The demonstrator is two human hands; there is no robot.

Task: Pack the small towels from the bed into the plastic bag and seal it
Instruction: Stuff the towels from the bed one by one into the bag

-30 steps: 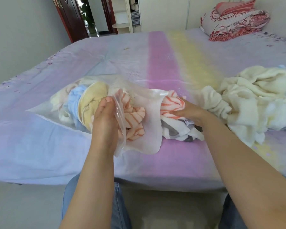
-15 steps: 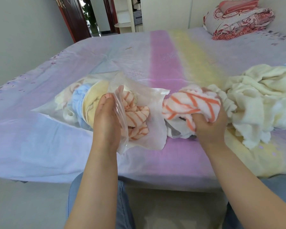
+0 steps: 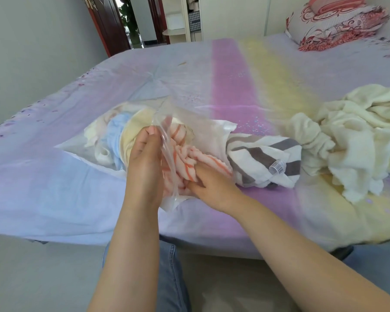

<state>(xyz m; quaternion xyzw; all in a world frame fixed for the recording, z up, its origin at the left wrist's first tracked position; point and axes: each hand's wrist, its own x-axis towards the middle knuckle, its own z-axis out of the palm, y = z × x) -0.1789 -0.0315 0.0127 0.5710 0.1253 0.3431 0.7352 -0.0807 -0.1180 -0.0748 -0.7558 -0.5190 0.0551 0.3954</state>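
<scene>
A clear plastic bag [image 3: 203,127] lies on the bed [image 3: 223,70], its mouth facing right. Blue, yellow and cream small towels [image 3: 117,136] show through it. My left hand [image 3: 145,163] pinches the near lip of the bag's mouth and holds it up. My right hand [image 3: 209,185] pushes an orange-striped towel [image 3: 189,161] into the mouth, fingers partly inside and hidden by cloth. Right of the bag lies a grey-striped towel [image 3: 263,161] bearing a barcode tag. A heap of cream towels [image 3: 351,140] sits further right.
Folded floral bedding [image 3: 338,21] is stacked at the far right corner of the bed. An open doorway with a dark red door [image 3: 108,23] lies beyond the bed's far left. My jeans-clad knees are below the bed's near edge.
My right hand lifted the orange-striped towel off the bed, carried it left and pushed it into the bag's mouth. The grey-striped towel beneath it is now uncovered. My left hand kept its grip.
</scene>
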